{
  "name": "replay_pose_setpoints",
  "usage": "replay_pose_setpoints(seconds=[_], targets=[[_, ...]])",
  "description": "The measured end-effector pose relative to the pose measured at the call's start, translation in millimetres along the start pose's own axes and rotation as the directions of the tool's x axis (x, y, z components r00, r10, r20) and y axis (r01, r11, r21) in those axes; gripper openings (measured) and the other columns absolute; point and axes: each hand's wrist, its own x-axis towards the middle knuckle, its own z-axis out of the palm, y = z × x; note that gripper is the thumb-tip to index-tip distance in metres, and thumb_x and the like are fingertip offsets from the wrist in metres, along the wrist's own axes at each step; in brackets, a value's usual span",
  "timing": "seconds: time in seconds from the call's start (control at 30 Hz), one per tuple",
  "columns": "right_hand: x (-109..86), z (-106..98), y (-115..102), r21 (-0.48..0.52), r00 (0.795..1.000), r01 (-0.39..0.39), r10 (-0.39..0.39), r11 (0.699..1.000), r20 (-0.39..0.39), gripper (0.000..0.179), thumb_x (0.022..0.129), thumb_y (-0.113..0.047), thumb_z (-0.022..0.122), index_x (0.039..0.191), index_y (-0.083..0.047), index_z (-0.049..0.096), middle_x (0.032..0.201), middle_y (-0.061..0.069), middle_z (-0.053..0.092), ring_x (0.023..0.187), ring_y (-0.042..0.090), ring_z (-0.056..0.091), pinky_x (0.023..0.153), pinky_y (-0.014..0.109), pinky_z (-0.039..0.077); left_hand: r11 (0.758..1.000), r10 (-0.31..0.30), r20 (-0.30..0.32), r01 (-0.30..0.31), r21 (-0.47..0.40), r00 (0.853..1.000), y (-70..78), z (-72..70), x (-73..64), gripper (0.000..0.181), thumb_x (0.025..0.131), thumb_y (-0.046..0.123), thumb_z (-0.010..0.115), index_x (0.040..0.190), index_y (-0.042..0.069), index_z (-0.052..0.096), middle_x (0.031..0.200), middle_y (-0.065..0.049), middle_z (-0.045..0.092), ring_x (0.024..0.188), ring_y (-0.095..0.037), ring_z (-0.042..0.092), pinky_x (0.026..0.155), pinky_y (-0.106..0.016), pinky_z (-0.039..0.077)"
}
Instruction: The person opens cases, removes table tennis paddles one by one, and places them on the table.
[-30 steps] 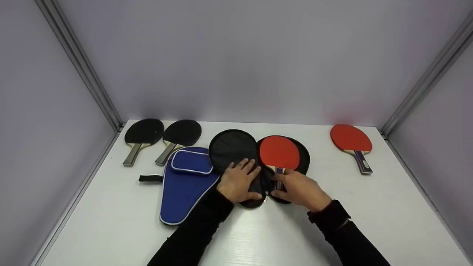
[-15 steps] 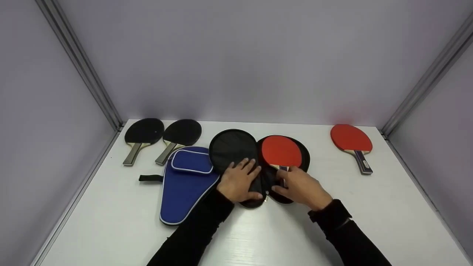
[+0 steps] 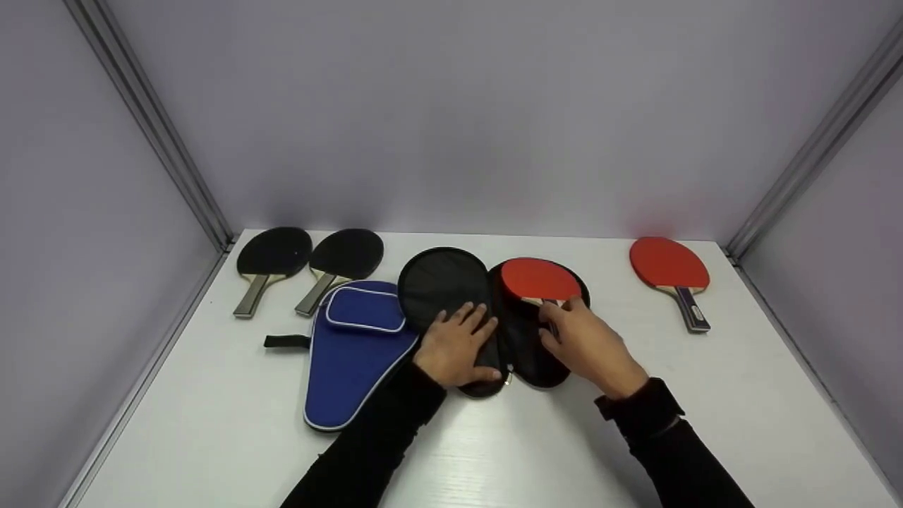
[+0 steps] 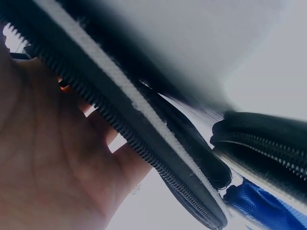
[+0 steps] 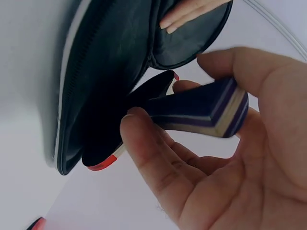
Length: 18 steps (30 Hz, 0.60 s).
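An unzipped paddle case point(image 3: 443, 282) lies spread like a book, its black lining facing up. My left hand point(image 3: 457, 347) rests flat on the left half, fingers spread; in the left wrist view the zipper edge point(image 4: 129, 129) runs past the palm. A red table tennis paddle point(image 3: 540, 279) is tilted above the right half, its handle raised. My right hand point(image 3: 591, 348) grips it by the dark blue handle point(image 5: 192, 108), between thumb and fingers in the right wrist view. Beside the left forearm lies a blue paddle case point(image 3: 356, 367) with white piping.
Two black paddles, one at the far left point(image 3: 275, 250) and one next to it point(image 3: 347, 254), lie at the table's back edge. Another red paddle point(image 3: 670, 262) lies at the back right. Walls enclose the white table point(image 3: 741, 409) on three sides.
My right hand has drawn the paddle's handle up and slightly right, so the paddle now tilts off the case lining. My left hand has stayed in place.
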Motion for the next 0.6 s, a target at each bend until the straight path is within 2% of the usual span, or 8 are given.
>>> replay_pose_setpoints(seconds=[0.1,0.2,0.33,0.47,0.6], targets=[[1.0,-5.8,0.6,0.018,0.999,-0.031,0.031,0.999,-0.01,0.019,0.113,-0.013,0.072,0.13,-0.006,0.079,0.12,0.027,0.071,0.087,0.029,0.073,0.075,0.052,0.07,0.999,-0.006,0.004,0.006,0.048,1.0,4.2,-11.3,-5.7,0.098,0.108,0.082,0.064,0.184,0.025,0.042,0.193,-0.005,0.04,0.18,-0.029,0.039,0.142,-0.056,0.047],[0.6,-11.6,3.2,0.019,0.998,-0.047,0.048,0.999,-0.035,0.022,0.115,-0.01,0.068,0.133,-0.006,0.079,0.121,0.028,0.07,0.091,0.033,0.074,0.079,0.055,0.071,0.999,-0.005,-0.002,0.006,0.036,1.0,4.5,-11.0,-5.8,0.097,0.108,0.081,0.065,0.184,0.025,0.043,0.193,-0.006,0.041,0.18,-0.029,0.04,0.142,-0.056,0.046],[-2.0,-19.3,8.9,-0.003,0.993,-0.024,0.024,1.0,-0.112,0.024,0.114,-0.003,0.067,0.137,-0.008,0.074,0.12,0.031,0.071,0.091,0.038,0.076,0.074,0.058,0.071,1.0,-0.003,-0.01,0.003,0.024,1.0,4.1,-10.2,-5.9,0.097,0.107,0.08,0.067,0.184,0.024,0.044,0.192,-0.006,0.042,0.179,-0.03,0.04,0.141,-0.058,0.047],[-3.8,-26.0,16.9,-0.038,0.981,0.011,-0.018,0.999,-0.193,0.028,0.111,0.005,0.068,0.138,-0.002,0.067,0.114,0.034,0.072,0.091,0.05,0.078,0.071,0.063,0.069,0.999,0.002,-0.013,-0.003,-0.041,1.0,-1.3,4.2,2.8,0.1,0.106,0.08,0.069,0.184,0.024,0.043,0.193,-0.007,0.039,0.182,-0.031,0.036,0.143,-0.062,0.044],[-1.4,-32.4,24.2,0.002,0.98,-0.002,0.002,1.0,-0.2,0.029,0.108,0.008,0.069,0.137,0.006,0.07,0.115,0.034,0.076,0.103,0.055,0.08,0.084,0.067,0.069,0.997,0.007,-0.017,-0.009,-0.08,1.0,-8.4,23.7,14.0,0.104,0.104,0.084,0.068,0.186,0.027,0.039,0.196,-0.005,0.034,0.184,-0.031,0.03,0.145,-0.064,0.04]])
